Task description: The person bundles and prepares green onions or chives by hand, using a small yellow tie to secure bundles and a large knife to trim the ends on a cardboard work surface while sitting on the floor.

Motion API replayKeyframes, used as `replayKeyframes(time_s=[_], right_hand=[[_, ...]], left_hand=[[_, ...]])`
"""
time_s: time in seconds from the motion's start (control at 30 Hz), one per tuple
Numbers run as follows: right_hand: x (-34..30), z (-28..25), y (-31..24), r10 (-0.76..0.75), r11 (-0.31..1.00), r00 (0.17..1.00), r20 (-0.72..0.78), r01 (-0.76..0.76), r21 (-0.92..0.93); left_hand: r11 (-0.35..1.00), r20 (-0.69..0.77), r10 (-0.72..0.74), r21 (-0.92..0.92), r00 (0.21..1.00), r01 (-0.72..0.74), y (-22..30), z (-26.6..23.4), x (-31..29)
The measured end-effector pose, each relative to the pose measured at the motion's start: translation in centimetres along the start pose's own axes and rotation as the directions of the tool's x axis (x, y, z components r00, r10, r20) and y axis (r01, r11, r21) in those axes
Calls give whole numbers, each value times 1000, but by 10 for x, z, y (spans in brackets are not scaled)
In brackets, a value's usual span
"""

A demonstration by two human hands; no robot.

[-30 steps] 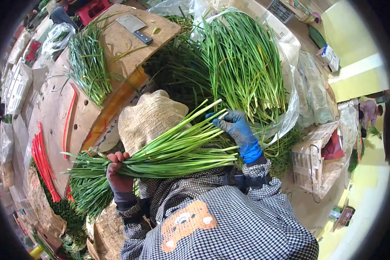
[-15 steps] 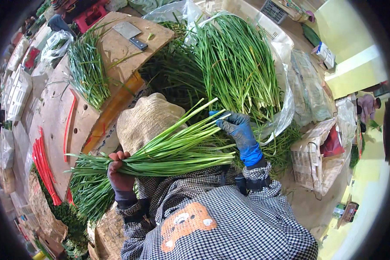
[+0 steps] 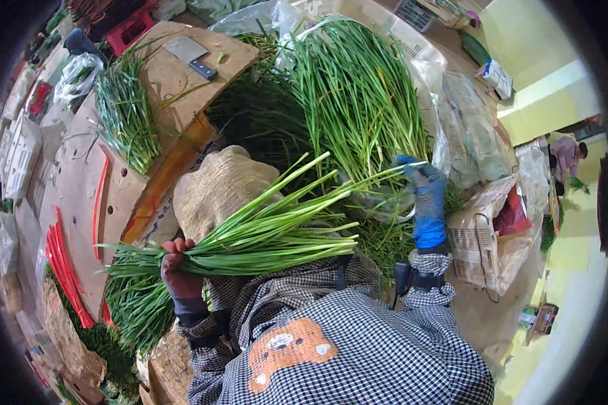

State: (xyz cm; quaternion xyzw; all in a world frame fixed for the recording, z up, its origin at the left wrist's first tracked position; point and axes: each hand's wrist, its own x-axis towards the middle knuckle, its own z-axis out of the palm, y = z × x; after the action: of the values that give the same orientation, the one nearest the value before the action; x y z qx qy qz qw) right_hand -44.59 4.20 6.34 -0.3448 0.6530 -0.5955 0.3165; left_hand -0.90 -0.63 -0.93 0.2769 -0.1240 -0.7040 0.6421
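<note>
While a long bundle of green stalks (image 3: 270,236) is gripped in the left hand (image 3: 182,273), a few thin stalks (image 3: 377,177) are pinched near their pale ends by the right hand (image 3: 427,196). The left fingers are wrapped around the leafy part of the bundle; the blue-gloved right fingers are closed on the thin stalks, which are stretched out to the right, past the bundle's other pale ends. The bundle is held off the bench (image 3: 78,189), in front of the checked garment (image 3: 358,337), with its leafy ends pointed toward the bench's near corner; whether the bench is touched by them cannot be told.

On the bench, a cleaver (image 3: 186,49) is laid near the far corner. A second bunch of greens (image 3: 125,111) is set beside it, its stalk ends turned toward the edge marked with an orange strip (image 3: 175,165). Closer to the near corner, a single red strap (image 3: 100,206) and a cluster of red straps (image 3: 66,270) are laid. Beyond the right hand, a large heap of greens (image 3: 358,94) is partly surrounded by clear plastic (image 3: 442,158).
</note>
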Motion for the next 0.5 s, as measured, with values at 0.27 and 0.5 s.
replayKeyframes(time_s=[0.27, 0.5], right_hand=[[7, -111, -48, -299, 954, 875, -381, 279, -107], [-14, -154, -88, -454, 891, 744, -490, 387, -238]], left_hand=[[1000, 49, -19, -4, 999, 19, 3, -4, 1], [999, 122, -17, 34, 992, 13, 4, -14, 8]])
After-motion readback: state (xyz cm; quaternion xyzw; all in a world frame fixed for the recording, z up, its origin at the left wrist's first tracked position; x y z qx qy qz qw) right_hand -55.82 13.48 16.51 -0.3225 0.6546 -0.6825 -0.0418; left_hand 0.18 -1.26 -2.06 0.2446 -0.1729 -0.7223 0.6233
